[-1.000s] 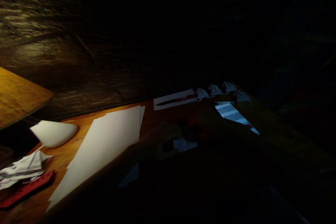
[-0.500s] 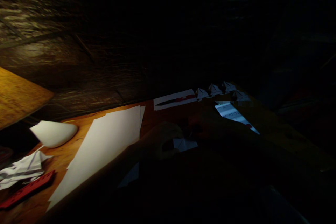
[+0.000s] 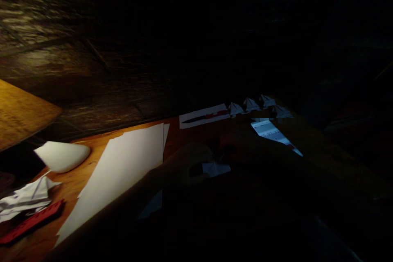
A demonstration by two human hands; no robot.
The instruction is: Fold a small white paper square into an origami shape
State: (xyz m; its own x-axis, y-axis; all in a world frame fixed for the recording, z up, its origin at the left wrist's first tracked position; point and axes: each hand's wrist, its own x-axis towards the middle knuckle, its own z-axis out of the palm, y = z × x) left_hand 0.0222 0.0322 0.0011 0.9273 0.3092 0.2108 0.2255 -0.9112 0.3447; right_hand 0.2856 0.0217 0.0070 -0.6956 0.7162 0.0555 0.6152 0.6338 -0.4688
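In deep shadow at the middle of the head view, my left hand (image 3: 195,161) is closed on a small piece of folded paper (image 3: 215,169), thumb below and fingers above. My right hand (image 3: 238,147) comes in from the right and is very dark. Its fingertips look pinched together at the paper's upper edge, touching it close to the left fingers. A loose scrap of paper (image 3: 152,204) lies under my left forearm. Shade hides the finer folds and most of the right fingers.
White sheets (image 3: 132,159) lie left of my hands. Behind are a knife (image 3: 205,117) on a paper strip and several folded paper shapes (image 3: 251,104). A lit phone (image 3: 273,134) lies to the right. Far left are a red ruler-like strip (image 3: 32,222), crumpled paper (image 3: 29,196) and a white lampshade-like object (image 3: 64,156).
Almost nothing differs. Both hands stay at the folded paper, which has barely shifted. The picture is slightly darker around them.
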